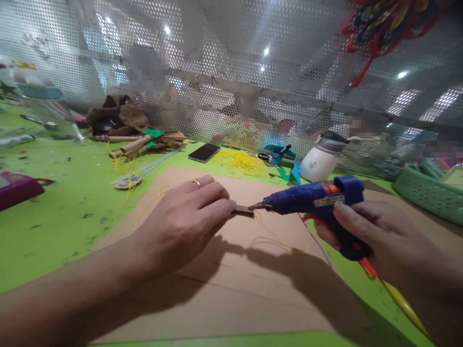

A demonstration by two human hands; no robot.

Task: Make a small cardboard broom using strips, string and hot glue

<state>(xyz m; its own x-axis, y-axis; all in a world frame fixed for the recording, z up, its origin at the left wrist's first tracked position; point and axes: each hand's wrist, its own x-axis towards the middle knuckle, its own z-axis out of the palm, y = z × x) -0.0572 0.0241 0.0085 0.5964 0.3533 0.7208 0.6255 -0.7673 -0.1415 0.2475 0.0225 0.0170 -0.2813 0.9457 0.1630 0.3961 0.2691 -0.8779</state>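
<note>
My left hand (191, 212) is closed around a thin brown strip (244, 211), perhaps cardboard, whose end sticks out past the fingertips. A blue glue gun (300, 197) with an orange trigger is gripped in my right hand (369, 226). Its metal nozzle meets, or nearly meets, the free end of the strip. From near that end a fine yellow strand (271, 231) trails down to the right. Both hands are above a sheet of brown cardboard (202, 303), on which their shadows fall. The rest of the strip is hidden by my left fingers.
Behind the cardboard are a phone (204, 152), a heap of yellow raffia (240, 161), a blue tape dispenser (277, 154) and a white jug (321, 156). Rolled brown tubes (144, 143) lie back left. A green basket (430, 193) stands at right. A perforated metal screen (231, 77) rises behind.
</note>
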